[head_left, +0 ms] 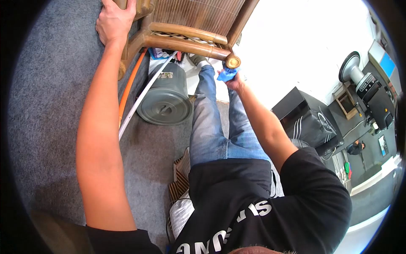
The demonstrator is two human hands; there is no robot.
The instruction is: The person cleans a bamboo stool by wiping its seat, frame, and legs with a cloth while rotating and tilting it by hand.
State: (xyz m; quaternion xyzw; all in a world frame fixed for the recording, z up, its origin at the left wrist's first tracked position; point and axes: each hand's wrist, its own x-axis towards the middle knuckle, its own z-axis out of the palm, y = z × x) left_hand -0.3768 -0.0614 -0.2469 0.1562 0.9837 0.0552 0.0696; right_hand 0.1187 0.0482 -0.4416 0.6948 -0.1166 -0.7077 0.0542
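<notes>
At the top left, my left hand (115,21) is wrapped round a part of the bamboo furniture (182,43), its fingertips partly hidden. The furniture has thick brown poles and a slatted panel (194,15). My right hand (234,81) holds a crumpled blue cloth (228,74) just below the round end of a pole (233,62), at the furniture's lower right corner. The cloth seems to touch the underside of that pole end.
A grey lidded bin (165,95) stands left of my legs, with an orange pole (130,86) and a white pole (146,89) beside it. At the right are a black cabinet (292,103), a black bag (313,127) and a round-headed machine (350,67).
</notes>
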